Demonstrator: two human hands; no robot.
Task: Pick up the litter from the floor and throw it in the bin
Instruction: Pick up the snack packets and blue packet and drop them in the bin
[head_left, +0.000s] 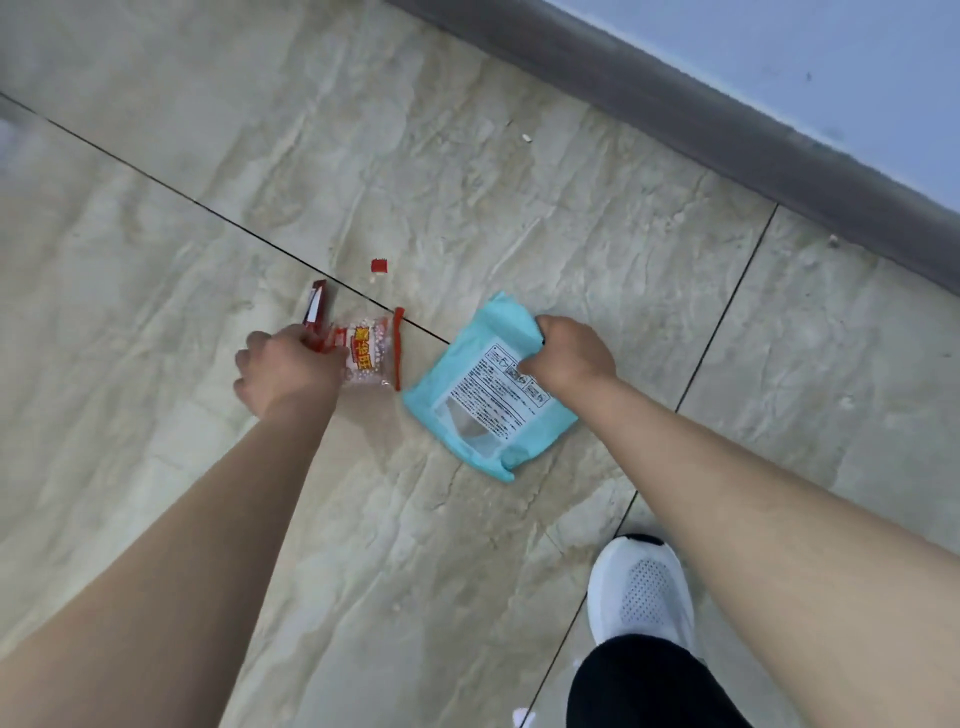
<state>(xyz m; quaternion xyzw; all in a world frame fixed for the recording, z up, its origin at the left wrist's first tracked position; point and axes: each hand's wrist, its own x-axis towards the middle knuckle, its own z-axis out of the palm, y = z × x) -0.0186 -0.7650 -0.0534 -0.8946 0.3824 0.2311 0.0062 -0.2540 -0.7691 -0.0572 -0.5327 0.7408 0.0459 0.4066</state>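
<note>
Beige marble floor tiles (467, 171) by a grey skirting board (727, 130); left hand (291, 371) has its fingers curled onto the red snack wrapper (366, 356), right hand (569, 358) clenches the teal pouch (483, 395), both low over the floor.

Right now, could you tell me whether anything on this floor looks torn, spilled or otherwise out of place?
Yes. Beyond the red snack wrapper in the left hand and the teal pouch in the right hand, a small torn red scrap lies loose near the tile joint, and pale crumbs, one near the skirting.
</note>
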